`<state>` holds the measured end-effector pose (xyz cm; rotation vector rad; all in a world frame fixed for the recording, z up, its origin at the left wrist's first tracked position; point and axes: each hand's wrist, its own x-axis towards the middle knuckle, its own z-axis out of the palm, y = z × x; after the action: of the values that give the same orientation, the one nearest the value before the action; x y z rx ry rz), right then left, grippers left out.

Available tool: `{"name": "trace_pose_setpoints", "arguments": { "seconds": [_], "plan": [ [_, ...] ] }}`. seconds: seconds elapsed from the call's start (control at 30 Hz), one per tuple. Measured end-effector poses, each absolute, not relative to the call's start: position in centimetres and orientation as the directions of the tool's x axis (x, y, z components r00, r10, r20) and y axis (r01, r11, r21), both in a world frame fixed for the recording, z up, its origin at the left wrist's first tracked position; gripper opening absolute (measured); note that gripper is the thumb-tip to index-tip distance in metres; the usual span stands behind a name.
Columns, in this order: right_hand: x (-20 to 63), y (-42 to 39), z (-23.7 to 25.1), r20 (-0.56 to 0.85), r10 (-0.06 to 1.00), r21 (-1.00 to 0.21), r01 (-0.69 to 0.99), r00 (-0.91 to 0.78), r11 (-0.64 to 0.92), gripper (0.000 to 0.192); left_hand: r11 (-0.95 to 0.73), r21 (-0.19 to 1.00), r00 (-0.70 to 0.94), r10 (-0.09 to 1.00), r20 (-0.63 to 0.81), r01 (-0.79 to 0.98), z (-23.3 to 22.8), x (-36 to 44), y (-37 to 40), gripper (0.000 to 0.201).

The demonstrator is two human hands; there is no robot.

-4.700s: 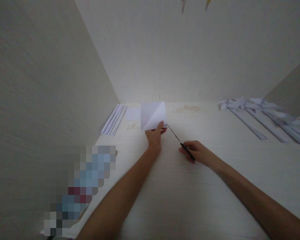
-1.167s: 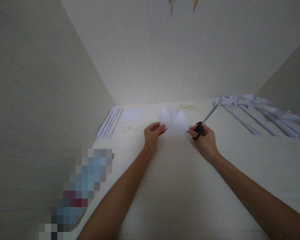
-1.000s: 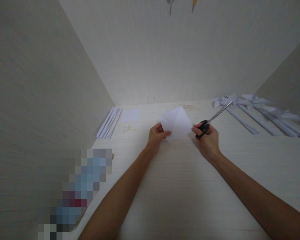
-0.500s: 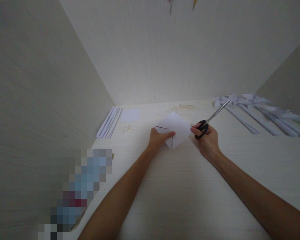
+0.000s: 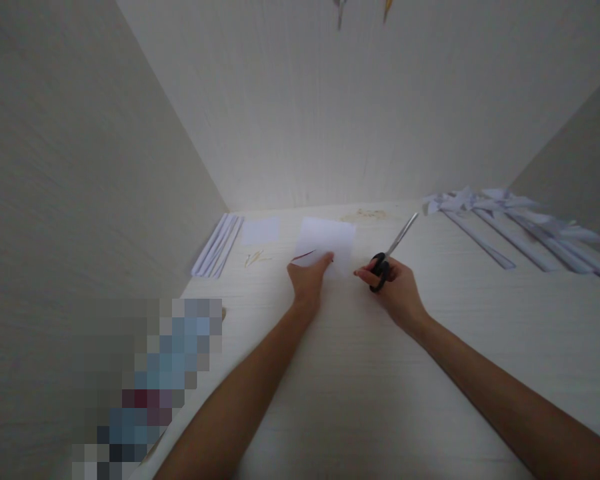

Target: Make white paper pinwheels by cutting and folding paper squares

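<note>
In the head view, a white square of paper [image 5: 329, 235] with slits cut into it is gripped at its near left part by my left hand [image 5: 307, 277], thumb on top. A dark slit shows beside the thumb. Black-handled scissors [image 5: 380, 270] hang from the fingers of my right hand [image 5: 397, 287], their blades together and pointing up and to the right. The thumb and forefinger of that hand are just right of the paper's near corner, apart from it as far as I can see.
At the left stand rolled paper sticks [image 5: 217, 245], a flat paper sheet [image 5: 261, 231] and small thin pieces [image 5: 257, 257]. Paper pinwheels on sticks [image 5: 485, 220] lie at the right. Walls rise behind and to the left. A blurred-out item [image 5: 173, 363] is at the lower left.
The paper has turned from a diamond position to a squarer one and moved slightly left. My right hand, with the scissors, has moved left and a little nearer.
</note>
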<state>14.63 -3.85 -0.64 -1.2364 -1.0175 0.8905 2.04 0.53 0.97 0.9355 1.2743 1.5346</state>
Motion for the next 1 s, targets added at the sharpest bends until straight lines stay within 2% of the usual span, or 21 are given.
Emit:
{"name": "trace_pose_setpoints", "arguments": {
  "seconds": [0.23,0.47,0.57,0.7,1.0],
  "plan": [
    [13.74,-4.31,-0.37,0.164,0.944,-0.984,0.109,0.285,0.139,0.024,-0.098,0.976,-0.147,0.987,0.07,-0.193,1.1,2.72,-0.29,0.025],
    [13.94,-4.24,-0.13,0.138,0.936,-0.99,0.016,0.323,0.14,0.025,-0.056,0.983,0.072,0.995,0.07,-0.177,1.09,2.63,-0.53,0.022],
    [14.05,-4.16,-0.36,0.134,0.935,-0.987,-0.036,0.327,0.154,0.025,-0.017,0.988,0.062,0.998,0.027,-0.153,1.28,2.53,-0.55,0.022],
    [14.23,-4.04,-0.79,0.151,0.95,-0.982,-0.071,0.274,0.176,0.026,0.022,0.977,0.003,1.0,-0.022,-0.214,1.2,2.45,-0.31,0.022],
    [14.18,-4.11,-0.68,0.165,0.938,-0.985,0.007,0.305,0.171,0.03,-0.002,0.981,0.047,0.999,0.011,-0.192,1.21,2.45,-0.45,0.022]
  ]
}}
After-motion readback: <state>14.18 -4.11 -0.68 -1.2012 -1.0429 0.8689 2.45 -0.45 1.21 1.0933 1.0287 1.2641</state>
